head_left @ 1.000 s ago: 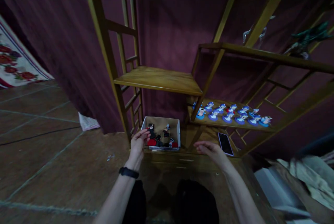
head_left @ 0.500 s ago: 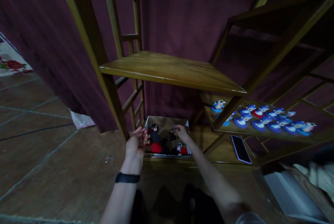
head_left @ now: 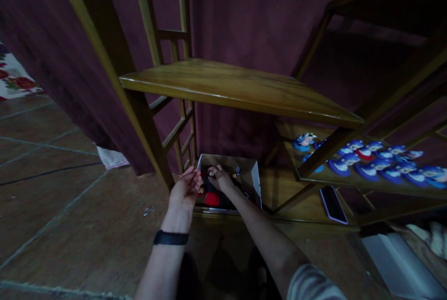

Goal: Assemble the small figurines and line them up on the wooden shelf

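- The left hand (head_left: 187, 183) is hovering at the left rim of the open box (head_left: 257, 183), palm turned toward the inside; its grip is hanging released, with the fingers loosely curled.
- The right hand (head_left: 220, 180) is reaching down inside the box, its fingers bending toward a dark figure near the left wall; whether that grip is clenching on anything I cannot tell, since the fingertips are blending into the dark contents.
- The box is sitting on the bottom board (head_left: 284, 197) of the wooden shelf unit, below a shiny upper shelf (head_left: 237, 83).
- Inside it, a red piece (head_left: 212, 199) is lying near the front edge, and a small figure (head_left: 236, 173) is showing just right of the right hand; other dark pieces are lying too dim to make out.
- A dark wristband (head_left: 171, 238) is circling the left wrist, and a striped sleeve (head_left: 310, 286) is covering part of the right arm.
- To the right, blue-based figurines (head_left: 373, 169) are standing in rows on a low shelf, one in red (head_left: 366, 150) among them.
- A phone (head_left: 334, 204) is lying on the bottom board, well apart from the box.
- A purple curtain (head_left: 244, 34) is hanging behind the shelves.
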A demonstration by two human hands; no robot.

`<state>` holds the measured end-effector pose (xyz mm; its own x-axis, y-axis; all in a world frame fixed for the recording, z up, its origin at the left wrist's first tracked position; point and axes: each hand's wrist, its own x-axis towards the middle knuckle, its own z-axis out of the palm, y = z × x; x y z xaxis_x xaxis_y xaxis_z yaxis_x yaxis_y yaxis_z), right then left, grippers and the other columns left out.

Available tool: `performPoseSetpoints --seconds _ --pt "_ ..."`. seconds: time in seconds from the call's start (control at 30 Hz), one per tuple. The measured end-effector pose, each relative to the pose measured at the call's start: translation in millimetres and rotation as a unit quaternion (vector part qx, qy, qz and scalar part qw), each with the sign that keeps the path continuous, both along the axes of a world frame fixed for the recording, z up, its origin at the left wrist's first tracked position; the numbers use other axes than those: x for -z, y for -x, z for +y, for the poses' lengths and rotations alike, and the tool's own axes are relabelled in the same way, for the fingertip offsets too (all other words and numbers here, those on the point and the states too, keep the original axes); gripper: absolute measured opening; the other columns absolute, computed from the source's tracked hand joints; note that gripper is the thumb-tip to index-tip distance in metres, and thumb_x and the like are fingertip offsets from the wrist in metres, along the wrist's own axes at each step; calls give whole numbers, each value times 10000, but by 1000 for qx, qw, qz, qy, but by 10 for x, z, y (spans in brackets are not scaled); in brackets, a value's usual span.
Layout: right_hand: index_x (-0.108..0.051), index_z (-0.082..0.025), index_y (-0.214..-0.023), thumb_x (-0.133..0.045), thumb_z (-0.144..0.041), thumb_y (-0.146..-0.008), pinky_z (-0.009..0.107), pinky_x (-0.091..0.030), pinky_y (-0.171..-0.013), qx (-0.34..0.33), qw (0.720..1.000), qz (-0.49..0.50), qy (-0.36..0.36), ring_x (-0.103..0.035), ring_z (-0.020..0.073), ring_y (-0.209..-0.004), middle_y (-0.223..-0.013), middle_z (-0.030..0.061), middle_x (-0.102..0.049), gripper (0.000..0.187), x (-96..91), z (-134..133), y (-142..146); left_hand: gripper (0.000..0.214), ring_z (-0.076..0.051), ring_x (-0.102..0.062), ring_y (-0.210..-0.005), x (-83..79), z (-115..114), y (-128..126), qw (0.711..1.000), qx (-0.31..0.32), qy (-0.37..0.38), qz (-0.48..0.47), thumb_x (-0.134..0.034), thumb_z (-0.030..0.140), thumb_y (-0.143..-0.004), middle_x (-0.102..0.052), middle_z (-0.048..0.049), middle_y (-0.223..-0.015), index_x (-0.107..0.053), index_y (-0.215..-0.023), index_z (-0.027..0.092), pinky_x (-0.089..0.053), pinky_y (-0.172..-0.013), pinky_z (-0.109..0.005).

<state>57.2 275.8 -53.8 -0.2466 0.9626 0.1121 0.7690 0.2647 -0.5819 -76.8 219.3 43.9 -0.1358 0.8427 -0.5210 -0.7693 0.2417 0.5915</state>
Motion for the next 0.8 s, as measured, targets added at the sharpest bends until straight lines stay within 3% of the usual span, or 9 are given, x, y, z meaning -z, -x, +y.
performPoseSetpoints --seconds 0.13,0.27,0.5,0.67,0.8 --pt "-522 -240 -1041 -500 -185 -762 256 -412 -784 29 998 -43 22 -563 155 -914 -1075 35 -533 285 -63 -50 -194 224 -88 -608 -624 -4 0 7 1000 4 -1 -6 -469 -24 -724 -615 -48 -721 -583 -838 131 -496 -539 -173" --pt "-584 -237 -946 -457 -106 -753 251 -409 -765 67 992 -62 91 -578 168 -918 -971 30 -624 266 -116 -98 -458 230 -90 -613 -634 11 2 14 1000 6 -2 -21 -468 -30 -722 -614 -47 -729 -582 -836 134 -499 -555 -177" --pt "-626 -238 -939 -440 -151 -799 258 -396 -840 110 992 -32 46 -571 171 -975 -998 29 -655 249 -197 -120 -590 231 -85 -607 -620 1 6 16 999 -2 6 -32 -481 -32 -712 -609 -41 -703 -582 -827 139 -495 -549 -173" --pt "-601 -264 -999 -449 -135 -801 262 -392 -876 37 999 -27 16 -559 150 -999 -1078 -1 -623 281 -187 -57 -340 220 -79 -595 -615 0 -10 -6 1000 -3 -7 -3 -492 -20 -686 -608 -33 -696 -590 -801 140 -482 -554 -173" --pt "-585 -230 -1043 -469 -179 -803 284 -364 -922 -59 998 -36 -14 -531 161 -1044 -1106 35 -609 272 -146 -18 -53 207 -84 -587 -624 -15 1 -49 990 -26 -74 115 -562 41 -635 -619 -34 -728 -622 -806 140 -456 -542 -170"
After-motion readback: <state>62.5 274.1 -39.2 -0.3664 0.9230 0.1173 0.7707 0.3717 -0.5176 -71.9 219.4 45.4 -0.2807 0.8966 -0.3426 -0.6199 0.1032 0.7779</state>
